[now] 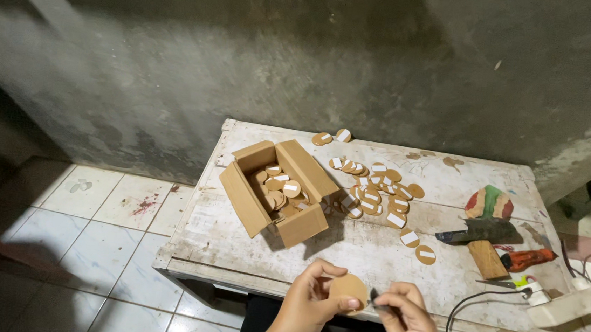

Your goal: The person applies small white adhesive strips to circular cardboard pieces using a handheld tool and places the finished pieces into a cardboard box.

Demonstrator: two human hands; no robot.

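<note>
Round brown disc (pixel 347 289) being held upright, flat face toward camera, at near table edge; small dark sliver (pixel 381 303) being pinched just right of it.

Dim room, light falling from above onto the white bench (pixel 233 242), which looks brightest. The cardboard box (pixel 276 189) throws a soft shadow rightward. The left floor sinks into darkness; edges bend slightly.

Head view, steeply down over table (pixel 247 246)
</note>
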